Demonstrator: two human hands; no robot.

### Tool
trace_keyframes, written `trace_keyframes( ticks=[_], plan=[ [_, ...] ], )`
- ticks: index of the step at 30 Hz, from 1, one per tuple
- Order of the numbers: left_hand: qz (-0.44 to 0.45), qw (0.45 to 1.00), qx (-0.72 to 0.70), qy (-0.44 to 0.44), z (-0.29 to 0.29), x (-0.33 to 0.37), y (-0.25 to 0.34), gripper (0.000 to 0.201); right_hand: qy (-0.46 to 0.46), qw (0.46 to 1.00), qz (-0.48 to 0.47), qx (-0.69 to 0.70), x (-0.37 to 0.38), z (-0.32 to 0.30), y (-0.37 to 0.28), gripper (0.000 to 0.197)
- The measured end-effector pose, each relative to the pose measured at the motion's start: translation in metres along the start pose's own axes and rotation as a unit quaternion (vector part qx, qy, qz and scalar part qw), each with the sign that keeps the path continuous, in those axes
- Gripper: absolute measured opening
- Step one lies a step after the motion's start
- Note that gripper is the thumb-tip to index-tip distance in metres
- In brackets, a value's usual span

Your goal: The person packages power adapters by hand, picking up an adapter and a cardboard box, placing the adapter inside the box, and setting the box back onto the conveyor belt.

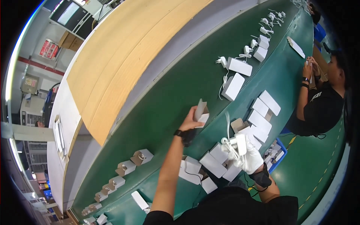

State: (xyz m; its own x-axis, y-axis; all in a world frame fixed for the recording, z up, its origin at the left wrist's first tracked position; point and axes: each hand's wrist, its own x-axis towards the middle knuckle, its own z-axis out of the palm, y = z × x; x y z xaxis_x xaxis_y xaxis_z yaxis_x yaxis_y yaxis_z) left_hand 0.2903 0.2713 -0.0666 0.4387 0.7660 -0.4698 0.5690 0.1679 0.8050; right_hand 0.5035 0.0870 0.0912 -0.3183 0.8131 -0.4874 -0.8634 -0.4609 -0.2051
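Observation:
My bare left hand [189,120] grips a small white box [203,117] whose flap stands up, over the green belt. On my right hand [250,156] is a white glove. Its fingers are closed on a white power adapter [240,144] with its cord bundled in loops beside it. Just past the right hand, several white boxes [259,120] lie together on the green work surface, one of them open with brown inside showing. Closer to my body sits another cluster of white boxes [213,164], some tilted against each other.
Further along the green belt [161,97] lie white boxes [233,87] and several adapters with cords [265,30]. A row of open boxes [125,167] stands at lower left. A blue bin [279,154] of white pieces is right of me. A co-worker [318,101] sits at far right.

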Motion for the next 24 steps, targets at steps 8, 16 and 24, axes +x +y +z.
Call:
trace_keyframes(
  ticks=[8,16,24],
  plan=[
    [0.231,0.944,-0.187,-0.147,-0.026,-0.122,0.039,0.075,-0.106,0.897,0.317,0.288,-0.032,0.026,0.034,0.07],
    [0.209,0.97,-0.014,-0.122,-0.008,-0.214,0.084,0.067,-0.11,0.956,0.104,-0.252,-0.04,0.025,0.022,0.049],
    [0.196,0.978,-0.041,-0.063,0.003,-0.229,0.08,0.076,-0.177,0.903,0.188,-0.344,-0.026,0.033,-0.008,0.029]
  ],
)
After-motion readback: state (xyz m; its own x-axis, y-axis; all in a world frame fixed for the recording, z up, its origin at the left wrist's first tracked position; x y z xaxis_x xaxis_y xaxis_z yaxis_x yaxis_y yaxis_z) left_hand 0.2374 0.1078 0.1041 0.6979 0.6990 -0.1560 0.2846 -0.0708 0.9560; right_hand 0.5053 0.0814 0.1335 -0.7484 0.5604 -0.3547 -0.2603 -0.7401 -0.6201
